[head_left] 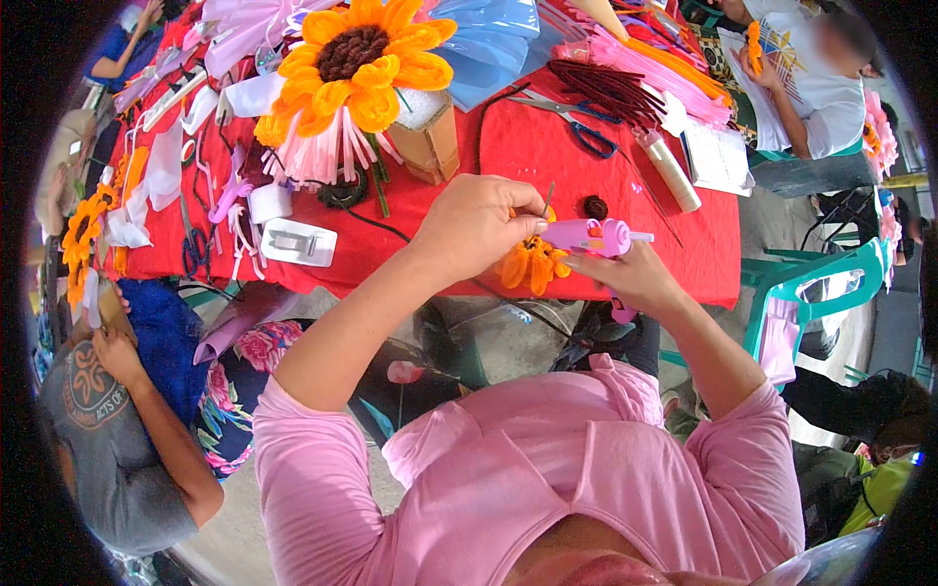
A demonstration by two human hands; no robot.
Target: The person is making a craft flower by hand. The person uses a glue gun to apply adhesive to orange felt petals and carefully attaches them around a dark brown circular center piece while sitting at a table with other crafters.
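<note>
My right hand (635,278) is closed round the grip of a pink glue gun (591,236), and a pale glue stick pokes out of its back end. The gun's front end reaches the fingertips of my left hand (479,225). Those fingers are pinched at an orange fuzzy-wire flower (535,266), held low over the red cloth; they cover part of it. A thin green wire stem (549,195) rises beside them. On the cloth just beyond the gun lies a small dark brown coil (594,206).
A large orange sunflower (354,54) stands at a cardboard block (427,146). Blue-handled scissors (591,140), a glue bottle (669,174), brown fuzzy wires (608,90) and a white tape dispenser (299,242) lie on the red tablecloth (684,256). Other people sit at both sides; a green chair (811,293) is at right.
</note>
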